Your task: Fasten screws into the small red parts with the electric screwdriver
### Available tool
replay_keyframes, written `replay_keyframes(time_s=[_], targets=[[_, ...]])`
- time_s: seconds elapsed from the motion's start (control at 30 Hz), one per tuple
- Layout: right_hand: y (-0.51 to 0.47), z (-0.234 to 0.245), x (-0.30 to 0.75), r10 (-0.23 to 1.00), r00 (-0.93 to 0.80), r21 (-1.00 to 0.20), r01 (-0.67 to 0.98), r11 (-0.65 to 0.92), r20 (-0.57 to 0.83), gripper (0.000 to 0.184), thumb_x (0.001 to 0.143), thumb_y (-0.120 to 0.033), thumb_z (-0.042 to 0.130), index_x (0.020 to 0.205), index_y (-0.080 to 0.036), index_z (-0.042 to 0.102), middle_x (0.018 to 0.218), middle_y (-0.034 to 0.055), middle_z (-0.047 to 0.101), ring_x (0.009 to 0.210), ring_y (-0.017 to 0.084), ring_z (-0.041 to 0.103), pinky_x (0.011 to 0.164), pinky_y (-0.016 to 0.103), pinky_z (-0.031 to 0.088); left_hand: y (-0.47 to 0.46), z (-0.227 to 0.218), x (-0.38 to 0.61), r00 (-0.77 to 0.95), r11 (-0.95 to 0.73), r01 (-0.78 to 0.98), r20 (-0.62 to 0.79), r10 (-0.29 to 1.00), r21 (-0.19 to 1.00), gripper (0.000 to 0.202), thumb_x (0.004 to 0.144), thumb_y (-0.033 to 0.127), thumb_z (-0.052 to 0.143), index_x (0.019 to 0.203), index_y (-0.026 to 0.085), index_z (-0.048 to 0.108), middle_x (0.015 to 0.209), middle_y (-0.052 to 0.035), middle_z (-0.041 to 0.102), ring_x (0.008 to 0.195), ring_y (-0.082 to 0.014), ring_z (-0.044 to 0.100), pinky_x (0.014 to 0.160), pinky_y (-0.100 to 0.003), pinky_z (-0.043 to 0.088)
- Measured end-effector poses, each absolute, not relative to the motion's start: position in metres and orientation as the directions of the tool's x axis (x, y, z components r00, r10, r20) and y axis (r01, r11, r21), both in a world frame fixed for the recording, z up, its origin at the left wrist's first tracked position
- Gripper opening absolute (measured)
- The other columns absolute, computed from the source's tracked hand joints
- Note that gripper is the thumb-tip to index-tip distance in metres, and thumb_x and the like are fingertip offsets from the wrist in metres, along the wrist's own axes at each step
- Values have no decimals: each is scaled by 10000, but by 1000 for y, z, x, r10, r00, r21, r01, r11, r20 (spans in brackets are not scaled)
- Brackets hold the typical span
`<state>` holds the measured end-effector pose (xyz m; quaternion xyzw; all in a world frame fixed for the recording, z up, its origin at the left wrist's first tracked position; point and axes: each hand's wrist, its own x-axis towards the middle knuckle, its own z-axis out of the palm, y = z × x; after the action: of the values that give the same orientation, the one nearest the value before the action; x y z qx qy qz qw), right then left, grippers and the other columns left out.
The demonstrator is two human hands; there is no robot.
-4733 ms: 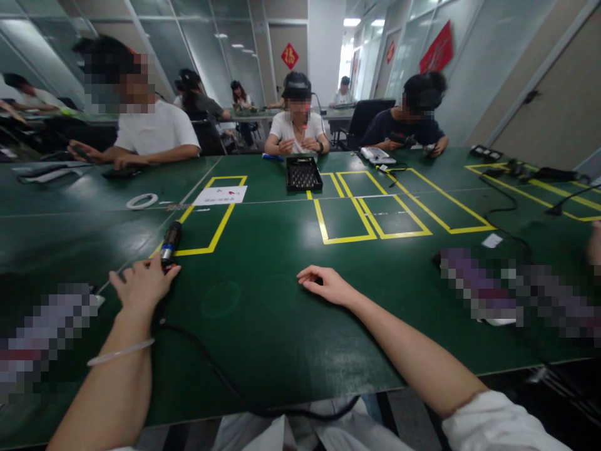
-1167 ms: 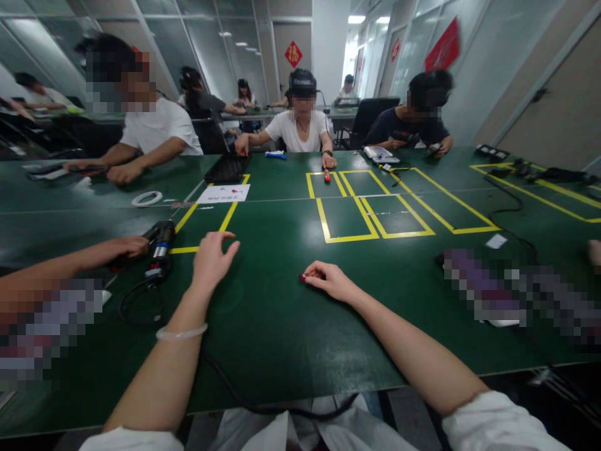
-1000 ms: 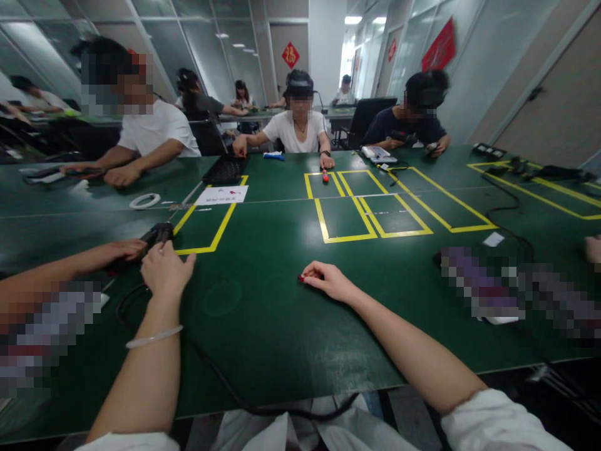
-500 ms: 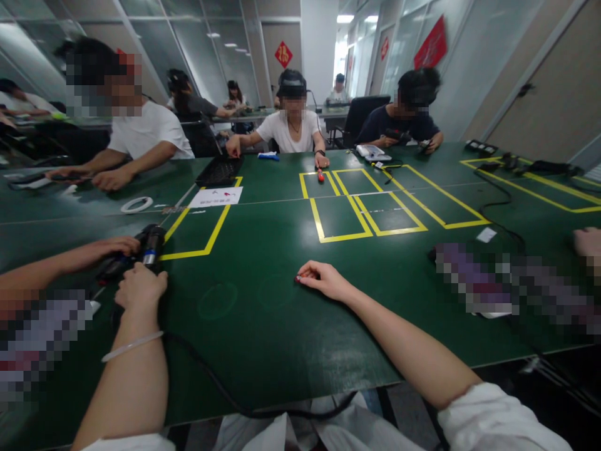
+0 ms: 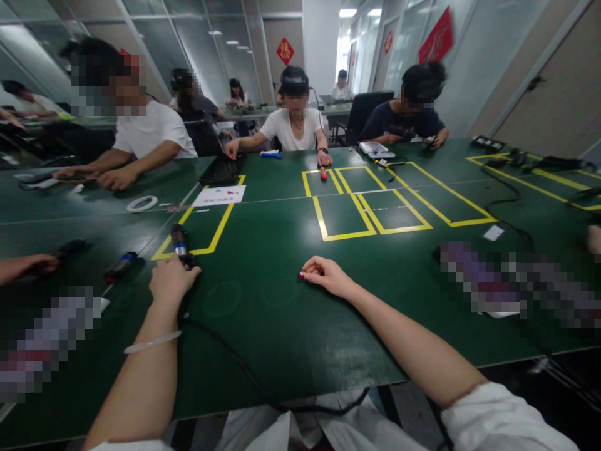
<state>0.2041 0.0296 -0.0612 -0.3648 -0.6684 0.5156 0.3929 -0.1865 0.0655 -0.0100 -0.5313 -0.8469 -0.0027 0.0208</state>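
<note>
My left hand (image 5: 171, 282) is closed around a black cylindrical tool (image 5: 179, 241) with a shiny silver band. Its far end points away from me over the corner of a yellow taped outline, and my palm hides the rest. From beside my left wrist a black cable (image 5: 225, 347) curves down toward my lap. My right hand (image 5: 326, 275) rests on the green table, fingers pinched on a small red piece (image 5: 302, 275) too small to identify. To the left of my left hand lies a similar dark tool (image 5: 121, 266) with a blue band.
Yellow tape outlines (image 5: 350, 237) mark the green table (image 5: 291, 338). Farther off are a white sheet (image 5: 220, 195), a white ring (image 5: 141, 204) and a black tray (image 5: 223, 170). Co-workers sit opposite; one person's hand (image 5: 44, 263) reaches in at left. Blurred objects (image 5: 479, 275) lie at right.
My left hand has moved right with the black tool, away from the similar one. The co-worker's hand at left has drawn back from that other tool. My right hand stays put.
</note>
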Motion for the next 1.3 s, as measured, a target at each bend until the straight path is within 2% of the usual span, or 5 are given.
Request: replay_keyframes(time_s=[0.3,0.6,0.97,1.17,1.3], targets=[[29,-58,204,902,-407,-967,132,217,147,262,822,-383,636,915,-141,596,763,14,630,638,107,542,613,231,439,47,-15,-83,-27,23,999,124,992,38,600,781,469,523,1304,181,456,1149,-146,534,1043,-310,522,744,-361,482],[29,-56,203,926,-302,-910,274,311,226,213,821,-351,637,886,-154,591,679,-27,536,595,107,487,566,219,384,14,-29,0,328,-366,911,202,923,192,704,799,469,577,1409,213,336,1226,-103,509,1084,-261,489,826,-345,486],[29,-60,201,882,-353,-784,429,449,312,92,806,-236,655,839,-177,593,803,-1,546,677,121,522,637,236,407,-2,-27,18,374,-413,880,193,907,237,695,793,393,581,1421,260,314,1241,-101,487,1102,-261,475,844,-359,486],[27,-56,199,882,-360,-816,378,437,306,81,807,-214,642,844,-182,578,740,-19,537,627,113,513,600,223,416,-1,-27,19,369,-407,881,190,910,242,704,794,389,570,1429,250,301,1227,-107,487,1095,-261,477,845,-364,480],[26,-54,201,856,-395,-789,380,483,334,60,821,-214,630,865,-178,610,796,6,571,692,129,561,655,243,446,0,-29,17,350,-387,883,179,920,265,718,801,390,556,1448,266,270,1256,-102,472,1111,-258,475,827,-349,482]])
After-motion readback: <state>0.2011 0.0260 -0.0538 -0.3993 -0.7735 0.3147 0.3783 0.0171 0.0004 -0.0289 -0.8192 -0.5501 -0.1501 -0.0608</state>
